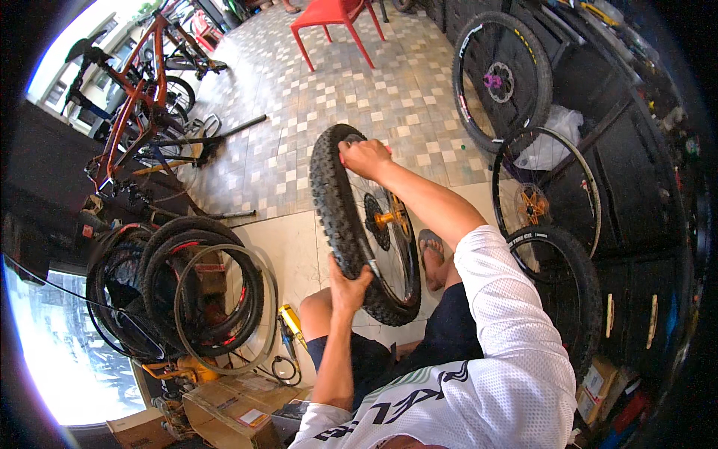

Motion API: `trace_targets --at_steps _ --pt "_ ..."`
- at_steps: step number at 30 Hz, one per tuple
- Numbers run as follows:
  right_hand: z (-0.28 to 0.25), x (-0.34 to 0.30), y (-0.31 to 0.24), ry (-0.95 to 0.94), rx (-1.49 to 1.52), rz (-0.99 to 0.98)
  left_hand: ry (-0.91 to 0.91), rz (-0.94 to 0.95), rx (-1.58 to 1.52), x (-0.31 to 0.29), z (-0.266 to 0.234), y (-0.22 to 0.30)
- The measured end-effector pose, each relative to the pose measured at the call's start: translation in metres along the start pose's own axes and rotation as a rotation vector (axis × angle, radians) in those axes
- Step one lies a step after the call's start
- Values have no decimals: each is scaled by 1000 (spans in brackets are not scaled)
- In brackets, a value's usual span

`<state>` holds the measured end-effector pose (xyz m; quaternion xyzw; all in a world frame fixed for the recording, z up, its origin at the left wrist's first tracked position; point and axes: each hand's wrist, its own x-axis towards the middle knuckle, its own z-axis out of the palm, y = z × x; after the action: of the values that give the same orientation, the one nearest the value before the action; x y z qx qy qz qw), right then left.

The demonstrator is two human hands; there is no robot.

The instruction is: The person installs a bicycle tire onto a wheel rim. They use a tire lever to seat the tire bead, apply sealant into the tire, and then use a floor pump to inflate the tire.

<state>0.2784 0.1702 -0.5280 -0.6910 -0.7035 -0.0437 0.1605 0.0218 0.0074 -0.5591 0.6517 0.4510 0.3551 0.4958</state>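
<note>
Out in front of the person's lap, centre of the action, we've got a bike wheel (384, 221) standing on edge, leaning slightly, its knobbly black tyre (329, 198) facing left and its gold hub (386, 219) showing between the spokes. Left hand (348, 284) on the near side: thumb and fingers wrapped round the tyre, pinching it low down. Right hand (364, 159) reaches right across to the far end, curled tight over the top edge, and there's a red item (388, 150) poking out of that fist! Too much is covered to tell what it is, or how hard the fingers press the tyre.

Over on the left, a heap of tyres (153, 288) and rims sits near a cardboard box (232, 411), with an orange bike frame (146, 90) up beyond. Across to the right, a wheel with a purple hub (497, 82) leans by the dark cabinets (636, 247), a bare-rimmed wheel (496, 183) beside it. At the far end of the tiled floor (411, 120), a red chair (325, 15).
</note>
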Motion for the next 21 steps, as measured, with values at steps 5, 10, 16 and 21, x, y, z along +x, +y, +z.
trace_targets --at_steps 5,10,16,21 --pt "-8 -5 12 -54 -63 31 -27 -57 -4 -12 2 49" --pt "-11 -4 14 -215 116 177 -74 -92 126 1 -19 65" --pt "-14 -26 17 -160 30 246 19 14 252 25 -43 59" --pt "-53 -78 60 -375 86 292 111 163 829 35 -33 59"
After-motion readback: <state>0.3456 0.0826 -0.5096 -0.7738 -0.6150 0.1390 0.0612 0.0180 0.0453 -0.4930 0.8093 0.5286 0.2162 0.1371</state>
